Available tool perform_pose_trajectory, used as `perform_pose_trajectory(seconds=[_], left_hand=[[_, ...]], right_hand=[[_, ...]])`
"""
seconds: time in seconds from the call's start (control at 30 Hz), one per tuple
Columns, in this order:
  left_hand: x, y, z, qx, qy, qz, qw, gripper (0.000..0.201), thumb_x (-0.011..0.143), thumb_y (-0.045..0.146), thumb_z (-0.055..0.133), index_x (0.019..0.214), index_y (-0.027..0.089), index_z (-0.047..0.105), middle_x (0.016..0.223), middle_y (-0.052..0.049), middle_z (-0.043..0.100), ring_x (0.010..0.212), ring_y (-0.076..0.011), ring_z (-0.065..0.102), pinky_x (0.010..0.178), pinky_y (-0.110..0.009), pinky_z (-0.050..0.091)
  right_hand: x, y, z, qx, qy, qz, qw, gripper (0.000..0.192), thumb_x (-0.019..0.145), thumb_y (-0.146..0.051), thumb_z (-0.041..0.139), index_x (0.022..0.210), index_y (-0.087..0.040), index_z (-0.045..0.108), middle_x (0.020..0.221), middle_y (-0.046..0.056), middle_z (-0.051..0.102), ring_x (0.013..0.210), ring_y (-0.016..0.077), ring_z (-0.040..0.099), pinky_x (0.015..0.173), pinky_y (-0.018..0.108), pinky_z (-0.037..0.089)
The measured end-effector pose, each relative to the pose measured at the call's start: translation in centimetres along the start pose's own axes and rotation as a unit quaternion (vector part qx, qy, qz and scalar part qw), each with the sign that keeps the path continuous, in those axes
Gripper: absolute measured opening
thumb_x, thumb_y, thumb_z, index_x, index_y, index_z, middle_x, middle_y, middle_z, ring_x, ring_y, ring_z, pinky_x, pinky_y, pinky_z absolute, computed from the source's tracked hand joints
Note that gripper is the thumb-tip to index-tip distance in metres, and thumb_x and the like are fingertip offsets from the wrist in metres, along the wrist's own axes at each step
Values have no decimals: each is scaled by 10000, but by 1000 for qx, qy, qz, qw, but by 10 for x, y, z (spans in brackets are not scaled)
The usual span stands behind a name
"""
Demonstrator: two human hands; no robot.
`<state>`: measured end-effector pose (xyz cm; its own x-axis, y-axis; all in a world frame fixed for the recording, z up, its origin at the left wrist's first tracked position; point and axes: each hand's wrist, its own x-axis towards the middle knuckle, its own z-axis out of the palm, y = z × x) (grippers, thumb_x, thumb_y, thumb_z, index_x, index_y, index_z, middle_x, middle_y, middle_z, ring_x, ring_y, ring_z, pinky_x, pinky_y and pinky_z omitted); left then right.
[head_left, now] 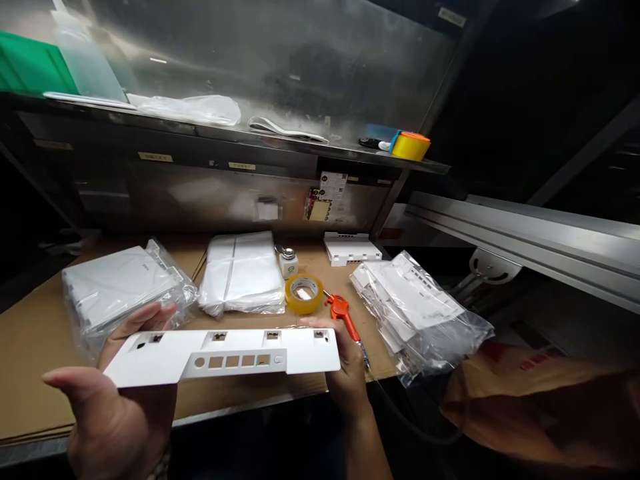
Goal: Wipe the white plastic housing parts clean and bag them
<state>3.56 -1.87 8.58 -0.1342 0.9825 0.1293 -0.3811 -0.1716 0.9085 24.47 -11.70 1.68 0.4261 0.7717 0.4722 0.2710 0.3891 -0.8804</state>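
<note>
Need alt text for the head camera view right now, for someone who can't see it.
Two bare hands, left hand and right hand, hold a long white plastic panel with square cutouts level above a cardboard-covered bench. Behind it lie clear bags of white plastic parts, a yellow tape roll and an orange-handled air gun.

Dim cardboard-topped bench (30, 347), steel shelf (280, 143)

Tabletop (30, 360) under cardboard. Bagged white parts (115, 290) left, more bags (420, 313) right. Folded white stack (243, 273) centre; tape roll (303, 294), small bottle (289, 262), orange air gun (343, 312) beside. Shelf (280, 143) above: yellow-orange tape (410, 145).
</note>
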Motion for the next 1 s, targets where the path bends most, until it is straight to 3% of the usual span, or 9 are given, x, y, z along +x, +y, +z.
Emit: perform_pose_trajectory(seconds=[0.23,0.5,0.77,1.0], left_hand=[[-4,-3,14,2,27,-25,999,756,916,882,239,1150,352,725,1308,58,727,1434,-215,518,1188,-292,422],[-9,-12,17,-12,24,9,1000,804,862,934,273,1234,392,735,1442,78,662,1471,-190,466,1009,-210,525],[-10,-9,14,-21,4,-29,999,795,929,862,252,1328,339,699,1505,42,623,1481,-172,448,1164,-190,385],[-8,-9,19,-9,13,-58,998,810,913,876,262,1298,329,718,1473,23,649,1483,-197,450,1255,-255,303]], right_hand=[[-2,9,-10,35,11,-13,999,337,943,-152,614,1205,-347,696,1241,7,764,1198,233,711,1056,391,567],[-4,26,-21,-37,26,-40,998,352,927,-188,683,1249,-331,687,1345,32,729,1261,239,688,1060,366,568],[-3,13,-24,-115,23,-4,993,351,927,-202,634,1238,-334,728,1229,7,782,1113,230,757,946,305,607],[-5,7,-27,-127,12,30,991,427,895,-156,581,1260,-317,732,1243,14,771,1129,248,747,896,303,605]])
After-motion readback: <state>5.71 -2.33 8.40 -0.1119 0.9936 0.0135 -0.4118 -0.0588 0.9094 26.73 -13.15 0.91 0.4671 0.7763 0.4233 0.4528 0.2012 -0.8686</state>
